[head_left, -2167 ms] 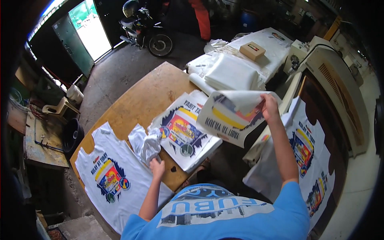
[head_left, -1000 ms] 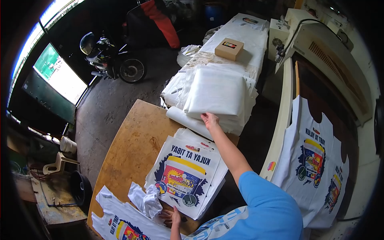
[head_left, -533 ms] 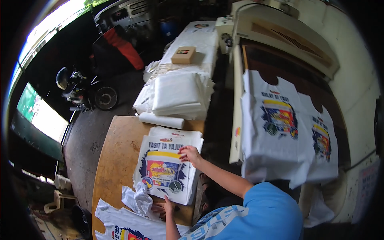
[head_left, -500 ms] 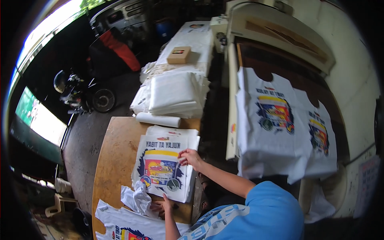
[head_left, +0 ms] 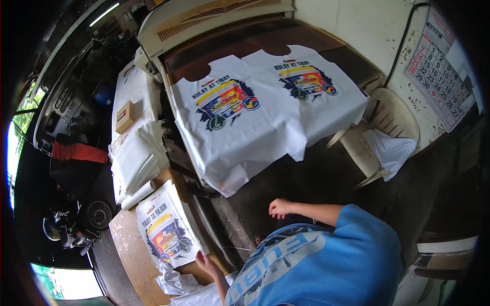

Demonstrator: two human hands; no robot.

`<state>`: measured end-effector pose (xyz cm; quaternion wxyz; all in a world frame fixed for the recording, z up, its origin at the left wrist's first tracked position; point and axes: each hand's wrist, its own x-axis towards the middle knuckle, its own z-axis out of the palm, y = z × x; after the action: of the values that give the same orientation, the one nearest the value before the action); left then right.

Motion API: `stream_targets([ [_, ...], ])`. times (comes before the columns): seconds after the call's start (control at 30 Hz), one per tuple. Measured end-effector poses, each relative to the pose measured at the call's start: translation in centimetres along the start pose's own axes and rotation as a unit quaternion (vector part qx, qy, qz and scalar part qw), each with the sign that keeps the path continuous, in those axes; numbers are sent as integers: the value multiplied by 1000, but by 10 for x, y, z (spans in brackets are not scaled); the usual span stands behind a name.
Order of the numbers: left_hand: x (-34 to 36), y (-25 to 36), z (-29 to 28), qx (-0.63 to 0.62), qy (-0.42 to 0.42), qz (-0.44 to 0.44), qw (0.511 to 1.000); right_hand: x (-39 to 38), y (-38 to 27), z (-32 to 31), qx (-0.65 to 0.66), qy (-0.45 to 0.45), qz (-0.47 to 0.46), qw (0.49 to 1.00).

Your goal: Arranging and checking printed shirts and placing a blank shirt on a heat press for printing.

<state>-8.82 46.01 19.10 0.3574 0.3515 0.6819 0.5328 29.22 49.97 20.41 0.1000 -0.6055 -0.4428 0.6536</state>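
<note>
My right hand (head_left: 280, 208) is in the air in front of the white printed shirts (head_left: 265, 122), its fingers loosely bent and a little apart, with nothing seen in them. The two shirts lie side by side, their hems draped over the front of a large flat-bed press (head_left: 189, 56). Lower left, my left hand (head_left: 207, 265) is open beside a stack of printed sheets (head_left: 178, 219) with mirrored lettering. A crumpled white cloth (head_left: 176, 281) lies next to that hand. Part of another white garment (head_left: 201, 297) shows below, mostly cut off.
Beyond the wooden table (head_left: 127, 234) lie a white roll (head_left: 139, 195), piled white sheets (head_left: 138, 158) and a cardboard box (head_left: 124, 117). A plastic chair (head_left: 357, 153) holding a white cloth (head_left: 390, 150) stands right of the press. A motorcycle (head_left: 69, 227) is at far left.
The view has swung right toward the press. My right hand has left the printed sheets and moved right, toward the shirts. My left hand has come away from the crumpled cloth.
</note>
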Motion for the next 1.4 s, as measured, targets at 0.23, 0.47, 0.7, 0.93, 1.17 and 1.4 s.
stream_targets([
  [0.23,-70,89,214,-24,-370,-71,926,-59,95,-175,296,242,-5,924],
  [0.47,-103,96,418,-147,-401,-214,878,-116,196,-415,243,533,26,810],
  [0.7,-132,121,434,-103,-307,-233,917,-129,209,-502,232,569,-41,788],
  [0.93,-157,203,345,7,-447,-115,887,-220,203,-516,223,172,-114,953],
  [1.17,-105,301,304,-28,-405,-105,908,-309,61,-566,82,368,-309,873],
  [1.4,73,490,292,-306,-232,317,867,-305,-225,-529,186,270,-642,694],
])
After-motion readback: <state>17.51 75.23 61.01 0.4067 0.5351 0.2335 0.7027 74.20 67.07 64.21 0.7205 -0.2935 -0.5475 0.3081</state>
